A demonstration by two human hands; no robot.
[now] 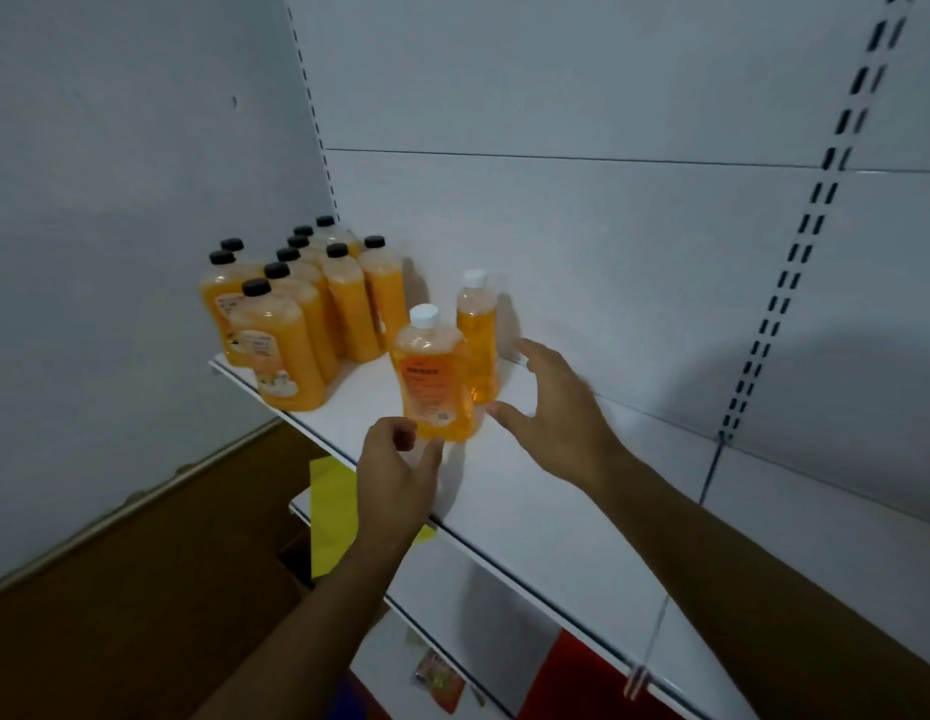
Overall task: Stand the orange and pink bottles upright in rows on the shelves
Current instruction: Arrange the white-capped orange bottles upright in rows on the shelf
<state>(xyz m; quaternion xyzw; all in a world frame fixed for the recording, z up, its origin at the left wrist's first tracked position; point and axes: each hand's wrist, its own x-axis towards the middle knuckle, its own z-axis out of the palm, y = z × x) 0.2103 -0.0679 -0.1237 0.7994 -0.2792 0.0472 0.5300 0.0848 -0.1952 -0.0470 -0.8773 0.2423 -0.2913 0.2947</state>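
Note:
Two orange bottles with white caps stand upright on the white shelf [530, 491]: a near one [432, 379] and one just behind it [477, 330]. Several orange bottles with black caps [291, 324] stand in rows at the shelf's left end. My left hand [397, 475] sits just below the near bottle's base, fingers loosely curled, and holds nothing. My right hand [551, 413] hovers to the right of both white-capped bottles, fingers spread and straight, apart from them. No pink bottle is in view.
The shelf's back panel and slotted uprights [795, 241] rise behind. A lower shelf [452, 605] shows below, with a yellow sheet [332, 517] and a small packet [439, 678]. Brown floor lies at the lower left.

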